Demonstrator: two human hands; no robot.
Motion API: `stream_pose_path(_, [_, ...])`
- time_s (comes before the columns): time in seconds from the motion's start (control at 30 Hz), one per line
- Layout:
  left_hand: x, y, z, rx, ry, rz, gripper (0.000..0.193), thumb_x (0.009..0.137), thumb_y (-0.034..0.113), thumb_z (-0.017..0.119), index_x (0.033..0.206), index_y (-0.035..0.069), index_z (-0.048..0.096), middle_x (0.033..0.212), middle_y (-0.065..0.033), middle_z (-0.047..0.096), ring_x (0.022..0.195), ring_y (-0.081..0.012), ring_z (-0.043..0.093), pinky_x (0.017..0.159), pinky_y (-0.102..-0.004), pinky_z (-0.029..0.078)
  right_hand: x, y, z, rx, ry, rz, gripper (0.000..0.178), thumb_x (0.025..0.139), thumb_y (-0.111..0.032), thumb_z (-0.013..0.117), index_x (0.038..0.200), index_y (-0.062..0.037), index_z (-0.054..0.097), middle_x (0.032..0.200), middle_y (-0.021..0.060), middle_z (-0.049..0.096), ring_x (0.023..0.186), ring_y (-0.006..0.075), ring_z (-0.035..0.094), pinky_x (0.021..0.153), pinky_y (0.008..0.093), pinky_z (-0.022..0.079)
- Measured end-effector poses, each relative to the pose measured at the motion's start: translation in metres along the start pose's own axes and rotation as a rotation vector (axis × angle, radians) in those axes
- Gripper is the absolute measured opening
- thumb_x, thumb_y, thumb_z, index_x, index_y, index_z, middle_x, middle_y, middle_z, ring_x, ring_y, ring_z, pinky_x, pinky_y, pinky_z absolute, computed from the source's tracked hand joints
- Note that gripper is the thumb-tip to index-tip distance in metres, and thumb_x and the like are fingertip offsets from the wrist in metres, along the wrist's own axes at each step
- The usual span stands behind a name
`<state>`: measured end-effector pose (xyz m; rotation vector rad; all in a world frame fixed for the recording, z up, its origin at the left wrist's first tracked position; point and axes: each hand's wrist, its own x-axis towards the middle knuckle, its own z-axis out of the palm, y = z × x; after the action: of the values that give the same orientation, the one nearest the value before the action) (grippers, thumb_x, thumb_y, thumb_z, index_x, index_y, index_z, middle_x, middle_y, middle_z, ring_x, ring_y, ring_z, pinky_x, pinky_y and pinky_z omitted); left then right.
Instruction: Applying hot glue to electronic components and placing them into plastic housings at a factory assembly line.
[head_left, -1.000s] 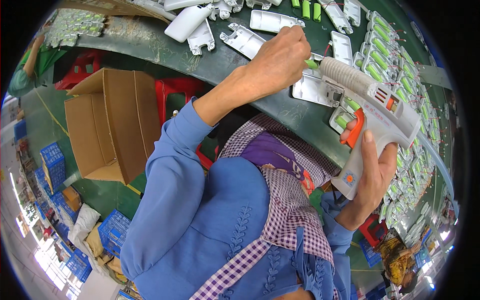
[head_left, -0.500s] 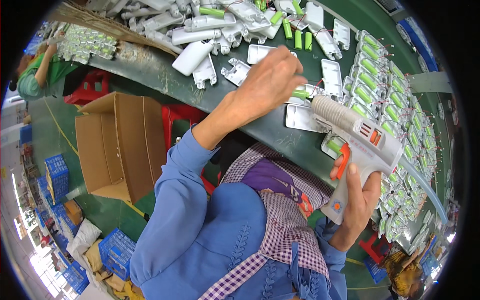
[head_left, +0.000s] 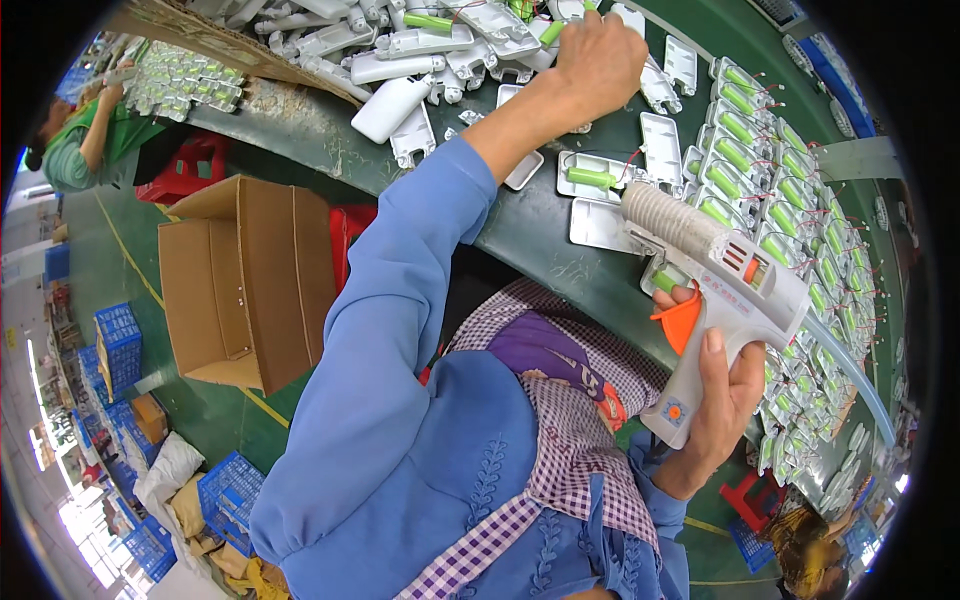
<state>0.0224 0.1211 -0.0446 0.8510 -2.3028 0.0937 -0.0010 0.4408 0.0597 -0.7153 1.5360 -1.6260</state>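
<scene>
In the head view, a white glue gun with an orange trigger is held in the right hand. The fingers are wrapped tight around its handle, low at the right, above the edge of the green bench. The gun looks hard and quite light, and its nose is probably hot, so it is best held by the handle only. The left hand is stretched far up across the bench, with the arm nearly straight, into a pile of white plastic shells and green battery cells. Its fingers are hidden, so it cannot be told if anything is gripped. The shells look light, stiff and smooth. A brown cardboard box is seen on the floor at the left.
</scene>
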Motion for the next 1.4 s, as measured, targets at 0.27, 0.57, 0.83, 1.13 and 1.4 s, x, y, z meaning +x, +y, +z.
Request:
stream_pose_path(0.27, [-0.049, 0.0, -0.158, -0.887, -0.255, -0.441, 0.028, 0.085, 0.022, 0.066, 0.072, -0.003, 0.063, 0.056, -0.0124, 0.06, 0.053, -0.0271, 0.062, 0.05, -0.0379, 0.05, -0.014, -0.002, -0.003, -0.01, -0.036, 0.059, 0.044, 0.094, -0.006, 0.051, 0.132, 0.0116, 0.038, 0.117, 0.0307, 0.06, 0.109, 0.0383, 0.062, 0.099, 0.0474, 0.046])
stream_pose_path(0.57, [-0.172, 0.02, -0.16, -0.381, -0.131, -0.302, 0.019, 0.081, 0.008, 0.074, 0.081, -0.001, 0.057, 0.077, -0.0136, 0.06, 0.067, -0.0303, 0.059, 0.06, -0.0377, 0.047, -0.012, 0.005, -0.007, -0.091, -0.039, 0.164, 0.04, 0.095, -0.009, 0.054, 0.128, 0.0102, 0.041, 0.111, 0.0259, 0.063, 0.098, 0.0311, 0.065, 0.09, 0.0411, 0.051])
stream_pose_path(0.83, [-0.195, 0.029, -0.144, -0.283, -0.042, -0.28, 0.027, 0.076, -0.004, 0.071, 0.099, -0.001, 0.057, 0.091, -0.0154, 0.061, 0.085, -0.0338, 0.059, 0.072, -0.0408, 0.05, -0.016, 0.002, -0.007, -0.075, 0.026, 0.146, 0.038, 0.094, -0.007, 0.053, 0.127, 0.01, 0.043, 0.104, 0.0234, 0.064, 0.088, 0.0275, 0.066, 0.082, 0.0381, 0.053])
stream_pose_path(1.13, [-0.185, 0.055, -0.134, -0.575, 0.051, -0.146, 0.023, 0.075, -0.003, 0.072, 0.096, -0.002, 0.062, 0.093, -0.0135, 0.064, 0.085, -0.0293, 0.061, 0.072, -0.0369, 0.051, -0.015, 0.007, -0.017, -0.1, 0.101, 0.13, 0.037, 0.095, -0.007, 0.052, 0.126, 0.0099, 0.043, 0.102, 0.0233, 0.064, 0.085, 0.0274, 0.066, 0.079, 0.0383, 0.054])
stream_pose_path(1.4, [-0.196, 0.05, -0.128, -0.475, -0.028, -0.207, 0.021, 0.074, -0.002, 0.074, 0.091, -0.003, 0.061, 0.091, -0.0152, 0.062, 0.085, -0.0324, 0.059, 0.071, -0.0401, 0.049, -0.018, 0.012, -0.027, -0.102, 0.056, 0.122, 0.036, 0.096, -0.008, 0.053, 0.125, 0.0097, 0.043, 0.101, 0.0226, 0.065, 0.084, 0.0255, 0.066, 0.077, 0.0367, 0.054])
